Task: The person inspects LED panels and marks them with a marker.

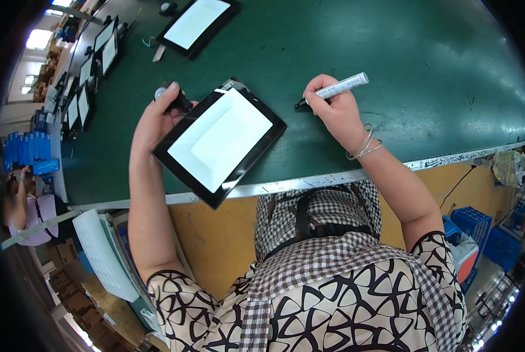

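A black-framed tablet-like screen (pixel 221 138), lit white, is tilted above the near edge of the green table (pixel 403 53). My left hand (pixel 157 120) is at its left side, fingers wrapped round a dark mount with a round grey knob behind the screen. To the right of the screen, my right hand (pixel 336 111) grips a white marker pen (pixel 341 87) between thumb and fingers. The pen's dark end points down and left toward the table top, and its pale end points up and right.
Another lit screen (pixel 197 23) lies at the table's top left, a small tag beside it. Several more screens (pixel 83 105) stand along the far left. A person (pixel 31 211) is at the left, near blue boxes (pixel 28 148). Blue crates (pixel 472 226) stand below right.
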`<state>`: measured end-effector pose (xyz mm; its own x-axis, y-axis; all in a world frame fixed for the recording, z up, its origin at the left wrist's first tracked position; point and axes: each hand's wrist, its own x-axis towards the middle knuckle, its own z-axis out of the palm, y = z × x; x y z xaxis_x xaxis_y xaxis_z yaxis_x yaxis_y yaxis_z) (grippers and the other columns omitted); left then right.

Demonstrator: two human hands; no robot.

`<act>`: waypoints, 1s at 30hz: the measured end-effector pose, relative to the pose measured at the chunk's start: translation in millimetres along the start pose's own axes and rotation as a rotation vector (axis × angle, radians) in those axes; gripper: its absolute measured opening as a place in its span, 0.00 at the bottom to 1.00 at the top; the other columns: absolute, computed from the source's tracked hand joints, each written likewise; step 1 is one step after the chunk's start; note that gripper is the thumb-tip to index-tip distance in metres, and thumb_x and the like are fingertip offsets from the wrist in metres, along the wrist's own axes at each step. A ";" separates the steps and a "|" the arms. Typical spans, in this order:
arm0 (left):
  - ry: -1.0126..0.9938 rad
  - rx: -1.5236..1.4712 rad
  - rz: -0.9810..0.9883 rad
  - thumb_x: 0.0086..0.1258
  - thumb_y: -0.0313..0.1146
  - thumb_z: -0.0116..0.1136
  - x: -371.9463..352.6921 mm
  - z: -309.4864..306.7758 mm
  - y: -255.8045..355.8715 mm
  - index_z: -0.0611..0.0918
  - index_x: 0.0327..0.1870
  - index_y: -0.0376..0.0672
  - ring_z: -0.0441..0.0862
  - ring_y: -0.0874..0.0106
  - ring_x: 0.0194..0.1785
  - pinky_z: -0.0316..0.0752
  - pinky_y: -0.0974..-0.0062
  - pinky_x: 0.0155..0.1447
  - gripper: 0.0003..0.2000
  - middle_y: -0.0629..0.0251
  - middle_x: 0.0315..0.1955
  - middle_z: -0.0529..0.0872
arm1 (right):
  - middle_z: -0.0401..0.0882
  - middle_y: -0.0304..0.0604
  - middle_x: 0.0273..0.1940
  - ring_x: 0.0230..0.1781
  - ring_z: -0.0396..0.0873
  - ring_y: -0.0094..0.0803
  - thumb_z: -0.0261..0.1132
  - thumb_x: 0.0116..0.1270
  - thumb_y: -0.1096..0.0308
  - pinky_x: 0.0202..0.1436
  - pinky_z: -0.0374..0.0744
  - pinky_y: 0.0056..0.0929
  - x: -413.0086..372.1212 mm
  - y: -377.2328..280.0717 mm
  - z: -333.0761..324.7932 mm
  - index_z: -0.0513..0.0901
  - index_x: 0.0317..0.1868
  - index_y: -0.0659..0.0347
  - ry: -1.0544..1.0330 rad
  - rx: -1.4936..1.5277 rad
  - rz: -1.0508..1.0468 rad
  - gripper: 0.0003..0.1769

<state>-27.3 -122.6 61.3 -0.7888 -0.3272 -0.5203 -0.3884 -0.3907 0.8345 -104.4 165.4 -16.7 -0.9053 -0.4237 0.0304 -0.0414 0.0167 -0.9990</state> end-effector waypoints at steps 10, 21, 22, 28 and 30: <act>-0.120 0.128 -0.082 0.63 0.42 0.64 10.1 0.5 17.4 0.76 0.34 0.41 0.82 0.71 0.32 0.81 0.74 0.38 0.14 0.65 0.23 0.75 | 0.68 0.28 0.23 0.23 0.64 0.12 0.60 0.62 0.73 0.25 0.64 0.16 -32.3 0.5 11.8 0.75 0.30 0.61 -0.222 0.060 0.051 0.03; -0.096 0.096 -0.068 0.60 0.43 0.67 6.6 -0.9 13.3 0.76 0.35 0.41 0.83 0.71 0.31 0.81 0.74 0.37 0.16 0.60 0.26 0.80 | 0.70 0.29 0.23 0.23 0.65 0.13 0.60 0.61 0.73 0.25 0.65 0.16 -29.5 0.1 18.6 0.76 0.30 0.61 -0.233 -0.059 -0.051 0.03; -0.104 0.098 -0.067 0.60 0.43 0.67 6.6 -1.5 13.1 0.76 0.36 0.41 0.83 0.71 0.31 0.81 0.74 0.37 0.16 0.58 0.28 0.81 | 0.70 0.29 0.23 0.23 0.65 0.13 0.60 0.61 0.73 0.25 0.65 0.16 -29.6 0.9 19.9 0.76 0.30 0.61 -0.218 -0.063 -0.057 0.03; -0.198 0.197 0.089 0.60 0.41 0.65 -4.9 0.8 15.6 0.75 0.43 0.39 0.83 0.71 0.35 0.81 0.73 0.40 0.17 0.54 0.33 0.83 | 0.71 0.30 0.25 0.23 0.67 0.14 0.60 0.63 0.74 0.26 0.66 0.14 -26.2 4.8 11.5 0.75 0.32 0.62 0.035 0.160 -0.033 0.02; -0.261 0.273 0.218 0.60 0.40 0.65 -10.5 5.4 18.3 0.75 0.46 0.39 0.83 0.71 0.38 0.81 0.73 0.43 0.19 0.53 0.35 0.83 | 0.71 0.31 0.25 0.23 0.68 0.14 0.60 0.63 0.74 0.26 0.67 0.14 -24.1 -2.9 3.8 0.75 0.33 0.62 0.106 0.272 0.007 0.01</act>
<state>-28.6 -121.6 83.0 -0.9468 -0.1346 -0.2923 -0.2831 -0.0835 0.9554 -80.9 172.2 -14.7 -0.9450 -0.3268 0.0121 0.0672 -0.2303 -0.9708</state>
